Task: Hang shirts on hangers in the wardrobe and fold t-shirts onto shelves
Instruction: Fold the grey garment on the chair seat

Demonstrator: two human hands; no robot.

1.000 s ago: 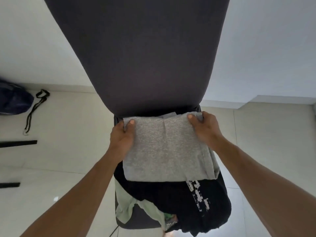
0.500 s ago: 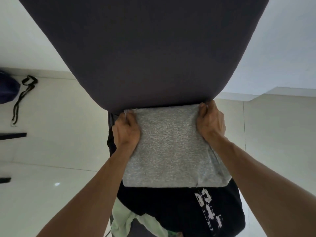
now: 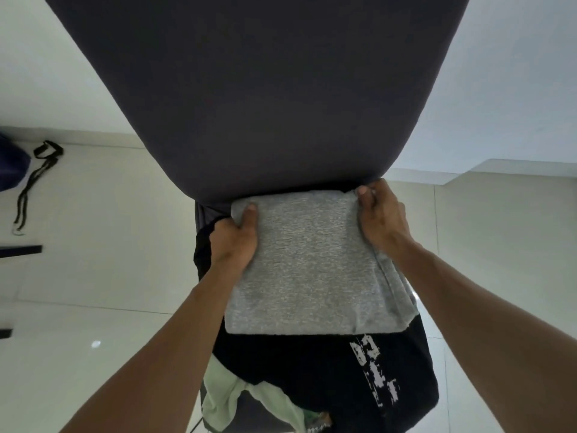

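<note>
A folded grey t-shirt (image 3: 307, 267) lies on top of a heap of clothes on a chair seat. My left hand (image 3: 237, 235) grips its far left edge, thumb on top and fingers under the cloth. My right hand (image 3: 379, 214) grips the far right edge the same way, thumb on the upper face. Under the grey one lies a black t-shirt with a white print (image 3: 343, 370), and a pale green garment (image 3: 224, 398) hangs out at the lower left of the heap.
The dark chair backrest (image 3: 259, 89) fills the upper middle, close behind the t-shirt. Pale floor tiles (image 3: 103, 260) lie all around. A dark bag (image 3: 12, 164) and a black strap (image 3: 37, 176) lie on the floor at left. White wall behind.
Both hands have shifted from pressing down on the far corners to gripping the grey t-shirt's side edges; the view pulled back a little from half a second ago.
</note>
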